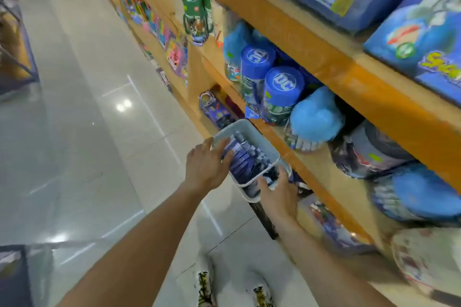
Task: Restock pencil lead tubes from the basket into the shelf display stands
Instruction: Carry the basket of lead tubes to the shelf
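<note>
The basket (259, 139) is white and rectangular, tilted beside the shelf edge; blue pencil lead tubes (245, 159) fill it. They lie packed in rows.

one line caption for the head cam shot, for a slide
Left hand reaches into a white basket of pencil lead tubes while the right hand grips its near end beside wooden shelves.

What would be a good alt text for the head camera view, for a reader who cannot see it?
A person holds a small white basket of blue pencil lead tubes beside wooden shop shelves; the right hand grips its near end and the left hand reaches its fingers onto the tubes. The shelves carry blue canisters and boxes; a glossy tiled floor lies to the left.
</note>
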`<state>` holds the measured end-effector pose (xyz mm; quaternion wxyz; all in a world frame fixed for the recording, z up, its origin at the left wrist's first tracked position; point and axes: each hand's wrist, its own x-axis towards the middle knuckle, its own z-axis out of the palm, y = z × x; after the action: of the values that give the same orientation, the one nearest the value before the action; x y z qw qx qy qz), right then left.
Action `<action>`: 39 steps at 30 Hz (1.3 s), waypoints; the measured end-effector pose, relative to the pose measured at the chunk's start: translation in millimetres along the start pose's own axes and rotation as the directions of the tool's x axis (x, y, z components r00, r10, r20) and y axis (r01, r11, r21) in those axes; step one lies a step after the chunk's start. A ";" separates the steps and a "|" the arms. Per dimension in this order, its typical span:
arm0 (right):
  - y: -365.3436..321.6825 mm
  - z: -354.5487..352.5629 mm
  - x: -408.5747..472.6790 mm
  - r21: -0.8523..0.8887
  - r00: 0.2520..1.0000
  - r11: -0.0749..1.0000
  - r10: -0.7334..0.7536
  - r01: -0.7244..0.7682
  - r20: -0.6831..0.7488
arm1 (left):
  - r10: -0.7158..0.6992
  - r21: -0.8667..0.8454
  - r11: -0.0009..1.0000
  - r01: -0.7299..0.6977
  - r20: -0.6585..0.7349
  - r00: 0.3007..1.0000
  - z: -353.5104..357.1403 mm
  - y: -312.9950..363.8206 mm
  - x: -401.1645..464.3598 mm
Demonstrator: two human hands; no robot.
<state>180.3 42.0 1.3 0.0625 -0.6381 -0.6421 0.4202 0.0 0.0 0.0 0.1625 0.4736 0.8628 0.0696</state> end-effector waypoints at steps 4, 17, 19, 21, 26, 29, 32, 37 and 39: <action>17.9 60.6 68.5 0.034 0.949 0.954 0.301 -0.299 -0.093 | 0.043 -0.028 0.999 -0.043 0.004 0.999 54.8 -32.5 73.3; 63.0 127.1 150.9 0.324 0.796 0.795 0.582 -0.514 -0.165 | 0.172 -0.050 0.985 -0.168 0.095 0.981 153.6 -76.7 215.9; 64.1 124.9 151.9 0.338 0.797 0.791 0.582 -0.510 -0.160 | 0.125 -0.088 0.989 -0.116 0.101 0.987 156.5 -77.6 223.3; 63.8 123.2 147.9 0.319 0.816 0.812 0.555 -0.489 -0.162 | 0.069 -0.071 0.996 -0.061 0.123 0.990 155.7 -81.1 222.0; 46.7 117.6 124.5 0.227 0.888 0.889 0.436 -0.399 -0.147 | -0.045 -0.130 0.990 0.055 0.085 0.995 144.1 -118.5 170.1; 19.1 108.5 104.6 0.157 0.937 0.935 0.336 -0.319 -0.097 | -0.198 -0.175 0.963 0.207 0.069 0.978 111.9 -145.0 127.4; -18.7 96.5 69.7 0.081 0.979 0.976 0.203 -0.200 -0.029 | -0.309 -0.215 0.925 0.313 0.052 0.950 62.3 -172.3 70.4; -92.8 77.6 -19.0 -0.055 0.988 0.994 -0.084 0.091 0.127 | -0.548 -0.316 0.792 0.523 0.010 0.836 -35.5 -212.0 -70.8; -121.8 69.5 -65.2 -0.092 0.958 0.971 -0.198 0.220 0.205 | -0.657 -0.376 0.703 0.603 -0.019 0.754 -71.8 -219.1 -141.0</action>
<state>55.6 -26.4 62.1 0.0068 -0.5250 -0.7320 0.4342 -128.6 -234.6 37.5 0.1913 0.1061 0.9558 0.1962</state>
